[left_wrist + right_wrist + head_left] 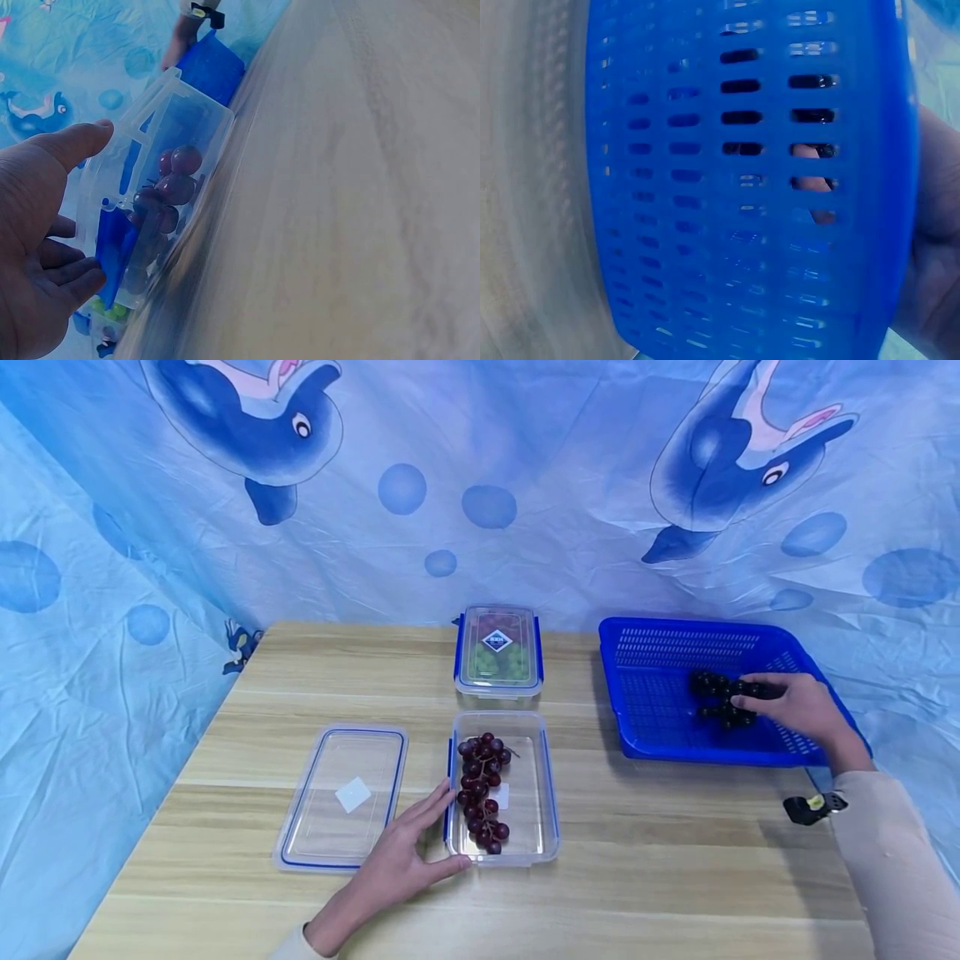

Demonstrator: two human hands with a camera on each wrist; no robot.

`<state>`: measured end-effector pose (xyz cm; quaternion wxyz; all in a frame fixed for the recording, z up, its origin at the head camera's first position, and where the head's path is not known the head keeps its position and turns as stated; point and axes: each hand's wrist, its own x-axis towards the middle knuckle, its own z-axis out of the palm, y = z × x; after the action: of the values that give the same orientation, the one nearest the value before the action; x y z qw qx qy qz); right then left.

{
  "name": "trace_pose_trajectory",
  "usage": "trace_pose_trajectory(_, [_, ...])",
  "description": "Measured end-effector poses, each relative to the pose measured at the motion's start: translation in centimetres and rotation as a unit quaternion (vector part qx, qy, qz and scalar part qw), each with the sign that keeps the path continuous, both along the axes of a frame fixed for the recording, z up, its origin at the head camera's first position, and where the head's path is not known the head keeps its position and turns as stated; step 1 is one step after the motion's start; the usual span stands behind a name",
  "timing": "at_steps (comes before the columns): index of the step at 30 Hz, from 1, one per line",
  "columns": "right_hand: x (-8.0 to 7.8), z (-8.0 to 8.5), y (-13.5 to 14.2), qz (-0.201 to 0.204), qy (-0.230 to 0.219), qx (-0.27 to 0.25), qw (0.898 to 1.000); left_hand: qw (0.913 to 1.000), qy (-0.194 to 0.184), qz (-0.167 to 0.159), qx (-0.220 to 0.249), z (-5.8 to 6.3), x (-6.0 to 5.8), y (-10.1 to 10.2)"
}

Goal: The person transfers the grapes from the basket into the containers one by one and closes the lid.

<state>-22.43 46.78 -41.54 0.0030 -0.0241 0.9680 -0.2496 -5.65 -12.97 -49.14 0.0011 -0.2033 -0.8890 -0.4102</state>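
Note:
A clear plastic container [517, 827] with blue trim lies lidless at the middle of the table, a bunch of red grapes [480, 789] along its left side. My left hand [401, 852] rests at its near left corner, fingers spread along the blue side clip [114, 251] and thumb by the near rim. Inside the blue basket [675, 747] at the right, my right hand [798, 703] pinches a bunch of black grapes [723, 689] between thumb and fingers. In the right wrist view the basket's slotted wall [705, 225] hides most of that hand [937, 225].
A clear lid [337, 827] with a blue seal lies flat left of the open container. Behind it stands a closed container [498, 681] with green and reddish fruit showing through. A blue dolphin-print cloth [525, 568] hangs behind the table [637, 877].

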Motion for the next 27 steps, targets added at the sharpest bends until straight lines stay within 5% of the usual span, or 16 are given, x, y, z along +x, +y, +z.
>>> trace_pose_trajectory(12, [0.6,2.1,-2.0,-0.022,0.064,-0.022,0.997,0.9999,0.013,-0.002,-0.001,0.0,-0.1,-0.1])
trace_pose_trajectory(27, [2.7,7.8,-9.4,-0.022,0.105,-0.062,0.992,1.0000,0.005,-0.002,0.005,-0.1,-0.1,-0.1])
